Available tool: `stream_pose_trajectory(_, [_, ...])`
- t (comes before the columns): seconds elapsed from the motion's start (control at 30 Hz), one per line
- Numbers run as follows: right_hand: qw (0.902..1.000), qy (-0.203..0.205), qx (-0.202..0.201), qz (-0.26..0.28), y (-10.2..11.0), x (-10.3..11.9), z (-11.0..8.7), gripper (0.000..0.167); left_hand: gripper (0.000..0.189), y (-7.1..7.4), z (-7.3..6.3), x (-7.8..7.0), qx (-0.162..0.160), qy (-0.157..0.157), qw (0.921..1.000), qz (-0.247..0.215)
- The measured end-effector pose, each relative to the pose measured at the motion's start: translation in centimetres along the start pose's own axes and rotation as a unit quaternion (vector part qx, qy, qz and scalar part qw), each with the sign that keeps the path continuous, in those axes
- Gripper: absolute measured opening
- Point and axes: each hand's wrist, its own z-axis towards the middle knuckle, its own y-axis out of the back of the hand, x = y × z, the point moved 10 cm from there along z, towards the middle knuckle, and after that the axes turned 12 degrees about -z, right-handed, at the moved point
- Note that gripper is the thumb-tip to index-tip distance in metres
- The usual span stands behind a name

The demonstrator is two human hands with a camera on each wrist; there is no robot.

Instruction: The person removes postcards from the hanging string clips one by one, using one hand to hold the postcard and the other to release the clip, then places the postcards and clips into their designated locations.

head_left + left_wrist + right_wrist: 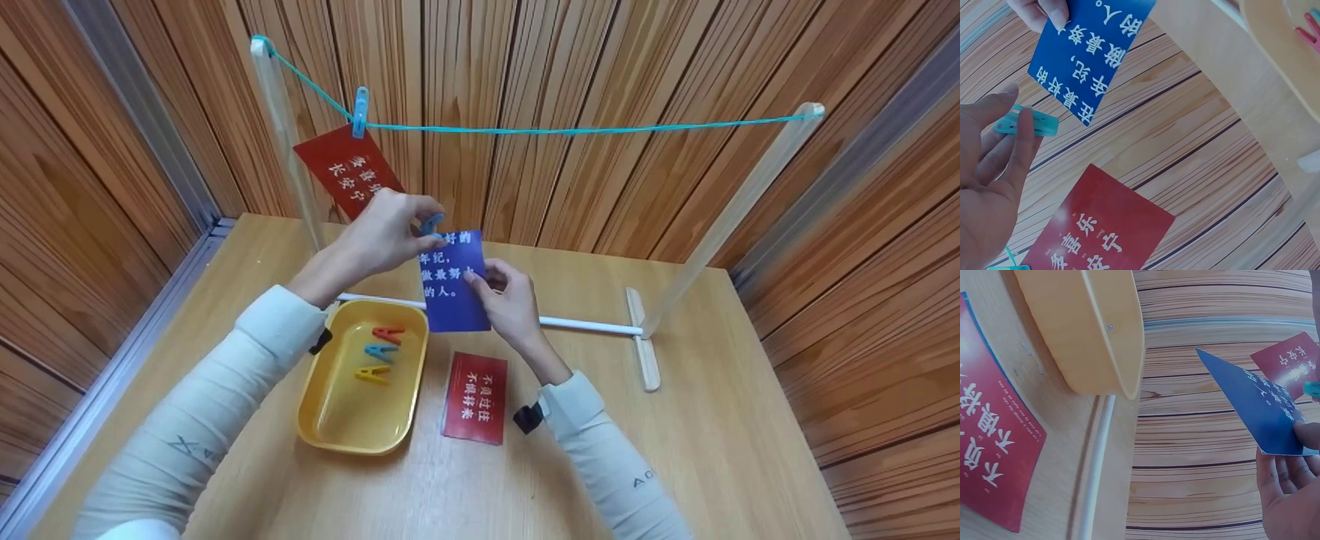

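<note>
A blue clothespin [1027, 122] is pinched between the thumb and fingers of my left hand [388, 229]. My right hand [512, 300] grips a blue card [456, 307] with white characters by its right edge, thumb in front. In the left wrist view the clothespin stands close to the card's corner, apart from it. Behind my left hand a red card [349, 166] hangs tilted from a green cord [525, 131], held by another blue clothespin [361, 112]. The right wrist view shows the blue card [1252, 410] between thumb and fingers.
A yellow tray [319, 420] with a red clothespin [388, 334], a blue one and a yellow one stands on the table [585, 450]. Right of it lies a stack of cards [475, 397], red on top. Two posts [731, 210] carry the cord, with a white rod [589, 325] low between them.
</note>
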Motion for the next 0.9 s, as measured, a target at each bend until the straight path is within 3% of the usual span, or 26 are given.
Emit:
stream_pose_trajectory(0.27, [0.9996,-0.027,-0.002,-0.010,0.0,-1.8,-1.0,0.022,0.044,-1.2,-1.0,1.0,0.016,0.023,0.9996,0.000])
stream_pose_trajectory(0.63, [0.9990,-0.044,-0.004,-0.004,-0.1,-3.5,-2.2,0.019,0.042,-1.7,-1.6,0.9,0.036,0.012,0.9992,-0.013])
stream_pose_trajectory(0.9, [0.9982,-0.060,0.002,0.003,-0.6,-5.0,-3.0,0.020,0.039,-2.3,-2.1,1.6,0.050,0.016,0.9986,-0.011])
